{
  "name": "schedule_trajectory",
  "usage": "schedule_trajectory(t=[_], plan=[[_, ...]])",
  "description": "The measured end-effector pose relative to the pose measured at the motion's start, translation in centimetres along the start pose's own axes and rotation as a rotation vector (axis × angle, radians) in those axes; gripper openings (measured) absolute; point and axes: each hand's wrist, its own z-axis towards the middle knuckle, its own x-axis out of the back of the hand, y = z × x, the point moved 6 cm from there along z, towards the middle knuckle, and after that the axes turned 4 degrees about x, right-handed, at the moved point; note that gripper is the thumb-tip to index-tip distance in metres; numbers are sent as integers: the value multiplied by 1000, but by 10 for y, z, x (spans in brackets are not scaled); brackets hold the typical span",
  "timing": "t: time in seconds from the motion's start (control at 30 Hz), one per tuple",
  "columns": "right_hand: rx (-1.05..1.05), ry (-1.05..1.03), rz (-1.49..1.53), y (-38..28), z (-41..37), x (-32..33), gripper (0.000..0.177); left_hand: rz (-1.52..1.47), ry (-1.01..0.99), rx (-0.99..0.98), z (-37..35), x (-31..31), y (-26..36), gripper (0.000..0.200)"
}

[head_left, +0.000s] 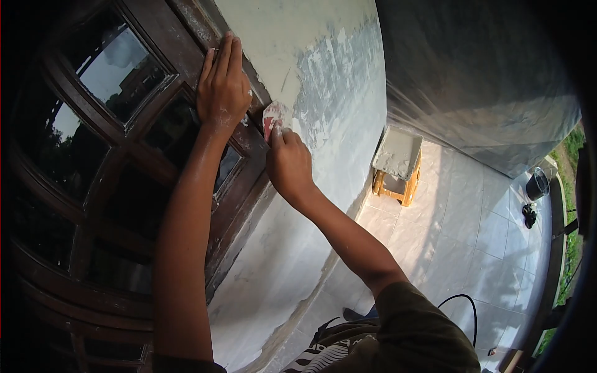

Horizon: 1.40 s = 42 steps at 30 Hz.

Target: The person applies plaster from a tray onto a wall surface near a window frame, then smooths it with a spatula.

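My left hand (224,90) lies flat with fingers stretched out on the dark wooden frame (186,28) of a window or door with glass panes. White smears mark its skin. Just to the right and lower, my right hand (290,163) is closed around a small scraper (272,118) with a reddish part and white residue. The scraper's blade is against the wall's edge beside the wooden frame. On the wall (339,81), pale filler covers part of a grey-blue patchy surface.
A white tray (399,149) with greyish paste rests on a yellow-brown stool (407,189) by the wall. A dark sheet (472,81) hangs behind it. Farther right on the tiled floor (460,217) are a dark bucket (536,184), a small black object (528,215) and a black cable (475,317).
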Motion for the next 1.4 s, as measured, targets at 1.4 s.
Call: schedule_trajectory(t=[1.4], plan=[[-53,63,18,20,22,-11,17,-20,33,1,-1,2,1,53]])
